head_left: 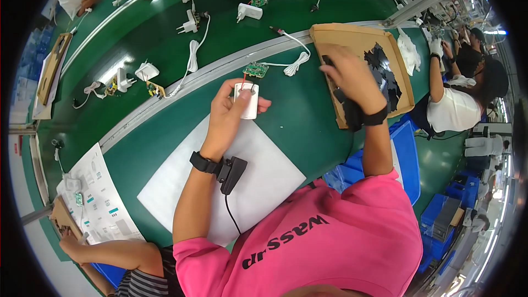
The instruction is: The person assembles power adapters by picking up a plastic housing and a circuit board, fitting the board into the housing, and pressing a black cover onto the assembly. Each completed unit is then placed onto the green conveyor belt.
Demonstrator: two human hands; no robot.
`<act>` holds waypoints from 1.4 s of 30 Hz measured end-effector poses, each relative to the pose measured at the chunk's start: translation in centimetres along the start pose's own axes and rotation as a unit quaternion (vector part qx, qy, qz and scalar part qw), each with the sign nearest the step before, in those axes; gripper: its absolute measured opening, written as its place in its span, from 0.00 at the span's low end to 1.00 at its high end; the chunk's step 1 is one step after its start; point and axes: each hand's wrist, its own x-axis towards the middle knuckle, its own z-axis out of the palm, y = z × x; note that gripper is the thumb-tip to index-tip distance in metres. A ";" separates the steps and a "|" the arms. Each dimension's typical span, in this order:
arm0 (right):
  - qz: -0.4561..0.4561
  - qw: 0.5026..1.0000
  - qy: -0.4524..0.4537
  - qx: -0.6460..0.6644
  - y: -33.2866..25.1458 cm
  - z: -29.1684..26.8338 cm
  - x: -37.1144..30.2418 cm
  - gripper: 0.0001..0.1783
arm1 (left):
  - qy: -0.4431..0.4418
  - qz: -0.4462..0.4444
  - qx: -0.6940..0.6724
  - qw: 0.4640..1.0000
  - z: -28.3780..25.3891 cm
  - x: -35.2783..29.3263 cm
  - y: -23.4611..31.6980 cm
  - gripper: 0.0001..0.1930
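My left hand [225, 113] is closed around a white plastic power adapter housing [250, 102] above the bench, thumb on its face. A red wire runs from the housing to a small green circuit board [256, 70] just beyond it. From the board, a white cable [297, 65] trails right in a tied bundle. My right hand [355, 74] is over the near left side of a cardboard tray [406, 96], its fingers pinching a small dark piece [326, 60]. Thin black sheet pieces [379, 69] lie heaped in the tray.
A white sheet [220, 187] covers part of the green bench. Beyond a metal rail [165, 94], more adapters [250, 12] with boards and cables rest on a green surface. Blue bins [407, 159] stand at right. A co-worker's arm [110, 253] reaches in at lower left; people sit at right.
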 end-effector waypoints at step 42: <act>0.014 0.906 -0.051 0.419 -13.7 5.9 2.6 0.08 | -0.011 0.044 0.014 0.999 -3.3 -1.7 -0.1 0.23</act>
